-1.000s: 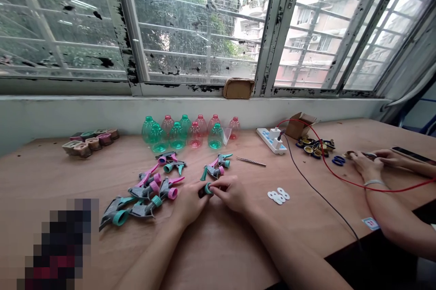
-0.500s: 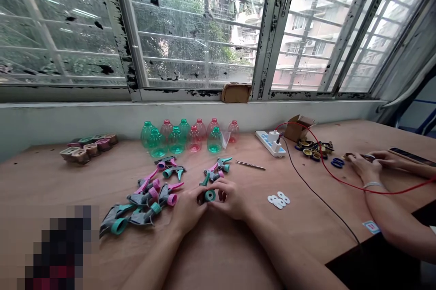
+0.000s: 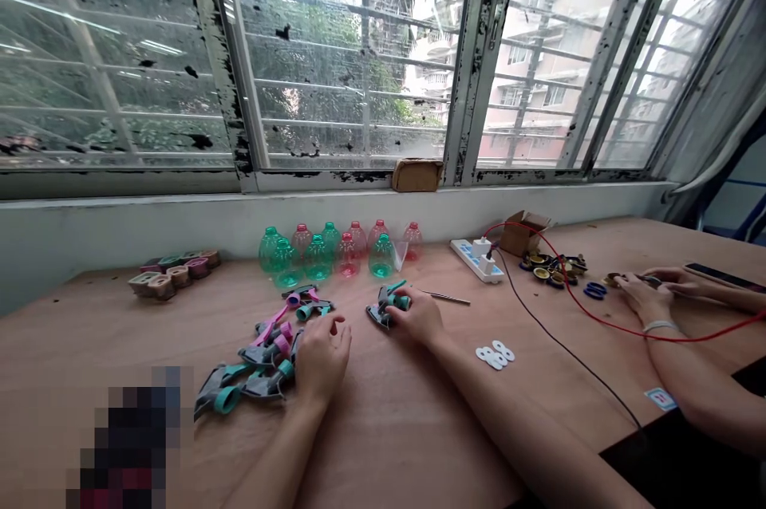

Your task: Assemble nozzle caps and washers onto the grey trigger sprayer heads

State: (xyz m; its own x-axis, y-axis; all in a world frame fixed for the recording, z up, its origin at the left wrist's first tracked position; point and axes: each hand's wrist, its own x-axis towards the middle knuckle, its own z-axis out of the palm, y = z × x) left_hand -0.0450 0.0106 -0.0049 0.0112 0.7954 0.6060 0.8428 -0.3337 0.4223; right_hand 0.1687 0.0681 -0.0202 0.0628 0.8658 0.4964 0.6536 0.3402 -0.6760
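Observation:
My right hand reaches forward onto a small heap of grey spray trigger heads with teal and pink parts, its fingers closed round one with a teal collar. To the left, my left hand rests on the wooden table. Its fingers are loosely bent and apart with nothing seen in them, and it touches the right edge of a larger pile of spray trigger heads.
Several green and pink bottles stand by the wall. Brown and pink caps lie at far left, tweezers and white washers to the right. A power strip, red and black cables, a small box and another person's hands are at right.
Both hands held one teal-collared spray head together near me. Now my right hand has carried it forward to the small heap, and my left hand has let go and moved left.

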